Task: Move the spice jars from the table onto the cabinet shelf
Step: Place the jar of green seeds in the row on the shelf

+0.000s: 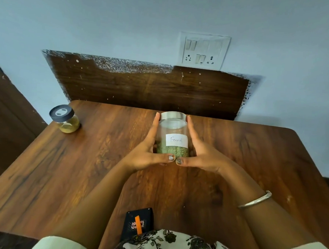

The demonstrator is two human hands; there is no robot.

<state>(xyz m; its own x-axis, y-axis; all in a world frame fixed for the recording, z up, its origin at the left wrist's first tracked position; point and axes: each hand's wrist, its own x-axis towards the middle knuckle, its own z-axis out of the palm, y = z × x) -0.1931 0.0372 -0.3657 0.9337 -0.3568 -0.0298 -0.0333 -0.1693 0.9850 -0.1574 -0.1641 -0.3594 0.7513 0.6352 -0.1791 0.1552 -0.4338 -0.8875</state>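
A clear glass jar (173,133) with a steel lid and a white label reading "Fennel" stands upright on the wooden table (253,157), green seeds filling its lower part. My left hand (149,150) holds its left side and my right hand (202,153) its right side, fingers up along the glass and both thumbs meeting in front of its base. A smaller jar (65,119) with a black lid and yellowish powder sits near the table's far left corner, away from both hands.
A dark wooden panel (152,87) backs the table against a pale blue wall with a switchboard (204,51). A dark wooden cabinet side (5,120) is at the left. A black card with an orange strip (137,224) lies at the table's near edge.
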